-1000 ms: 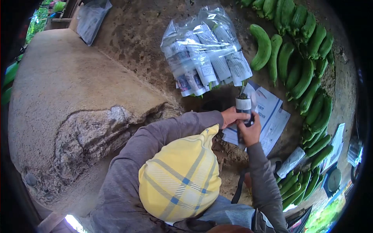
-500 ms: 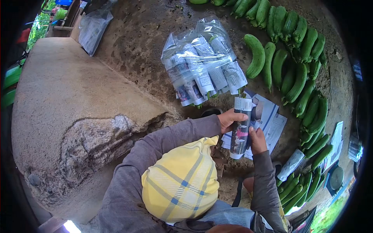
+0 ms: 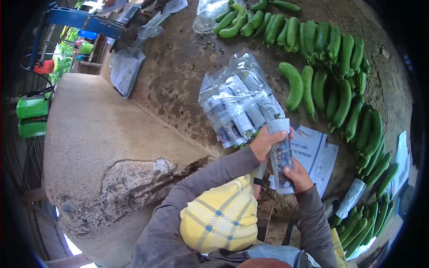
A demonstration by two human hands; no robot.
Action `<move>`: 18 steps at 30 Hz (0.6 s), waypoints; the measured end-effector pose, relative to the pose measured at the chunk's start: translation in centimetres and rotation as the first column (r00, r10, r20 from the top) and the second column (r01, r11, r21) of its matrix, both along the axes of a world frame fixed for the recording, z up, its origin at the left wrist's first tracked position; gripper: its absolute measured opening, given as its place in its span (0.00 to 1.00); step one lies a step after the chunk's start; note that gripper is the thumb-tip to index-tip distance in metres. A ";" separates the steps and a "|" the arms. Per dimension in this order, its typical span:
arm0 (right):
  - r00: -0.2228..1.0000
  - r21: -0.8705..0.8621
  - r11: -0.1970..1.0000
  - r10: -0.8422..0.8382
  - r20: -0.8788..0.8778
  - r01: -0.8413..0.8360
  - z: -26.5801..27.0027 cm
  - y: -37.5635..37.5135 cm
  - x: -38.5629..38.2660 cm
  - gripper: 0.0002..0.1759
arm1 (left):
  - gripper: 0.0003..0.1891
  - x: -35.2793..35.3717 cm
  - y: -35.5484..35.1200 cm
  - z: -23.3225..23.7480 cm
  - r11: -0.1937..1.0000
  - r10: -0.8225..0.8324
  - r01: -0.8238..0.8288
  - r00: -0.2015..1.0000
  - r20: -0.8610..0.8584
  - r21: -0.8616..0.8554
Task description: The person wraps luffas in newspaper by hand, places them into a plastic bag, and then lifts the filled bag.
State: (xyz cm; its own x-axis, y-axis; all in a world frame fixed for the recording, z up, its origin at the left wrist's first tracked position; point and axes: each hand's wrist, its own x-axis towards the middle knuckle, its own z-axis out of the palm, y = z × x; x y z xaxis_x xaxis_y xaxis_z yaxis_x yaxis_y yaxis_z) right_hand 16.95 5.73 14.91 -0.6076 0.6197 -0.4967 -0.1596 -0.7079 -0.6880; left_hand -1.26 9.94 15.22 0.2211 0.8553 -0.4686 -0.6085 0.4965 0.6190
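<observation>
Both hands hold the tube-shaped newspaper-wrapped roll (image 3: pixel 280 156) upright, above the loose printed paper sheets (image 3: pixel 315 149) on the dirt floor. The left hand (image 3: pixel 263 143) has its fingers curled round the top end, pinching the paper. The right hand (image 3: pixel 297 175) has its fingers pressed together round the lower end. Looks like the wrap is being tightened: twist the ends in opposite directions, pin the seam, tuck the bottom flap. The clear plastic bag of wrapped rolls (image 3: pixel 239 107) lies just beyond, with bare green gourds (image 3: pixel 344 89) to the right.
</observation>
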 end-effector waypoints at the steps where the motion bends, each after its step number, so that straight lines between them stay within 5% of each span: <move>1: 1.000 0.000 1.000 0.006 -0.012 -0.006 0.2 0.2 0.1 0.35 | 0.19 0.2 0.1 -0.4 0.999 0.030 -0.027 0.997 -0.064 0.045; 4: 0.976 0.271 0.963 -0.048 0.214 -0.012 0.1 0.4 -0.2 0.36 | 0.22 0.3 0.5 -0.8 0.990 0.086 -0.062 0.975 -0.203 0.125; 6: 0.973 0.282 0.956 -0.133 0.191 0.076 0.0 0.1 -0.8 0.37 | 0.24 0.5 0.5 -0.5 0.976 0.169 -0.124 0.950 -0.263 0.178; 7: 0.969 0.307 0.947 -0.157 0.188 0.094 0.1 0.3 -1.0 0.37 | 0.26 -0.4 0.5 -0.8 0.941 0.169 -0.049 0.925 -0.340 0.334; 10: 0.947 0.395 0.916 -0.184 0.262 0.068 -0.1 1.1 -1.2 0.36 | 0.26 -4.1 0.7 -0.5 0.805 0.460 0.063 0.561 -0.689 0.589; 13: 0.904 0.537 0.843 -0.202 0.377 -0.036 -0.9 2.1 -1.2 0.36 | 0.24 -8.8 1.1 -0.5 0.848 0.463 0.404 -0.245 -0.852 0.344; 18: 0.838 0.709 0.671 -0.245 0.488 -0.217 -0.5 3.8 -2.7 0.36 | 0.17 -11.1 2.3 -2.0 0.910 0.315 0.390 -0.432 -0.845 0.140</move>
State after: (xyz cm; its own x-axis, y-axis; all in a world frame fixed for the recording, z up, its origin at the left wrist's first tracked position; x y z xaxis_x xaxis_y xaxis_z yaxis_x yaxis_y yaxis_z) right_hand 14.26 9.50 14.39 -0.3950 0.9121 -0.1099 0.3648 0.0459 -0.9299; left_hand -12.33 12.27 13.25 -0.1431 0.9741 0.1748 0.9599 0.0936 0.2643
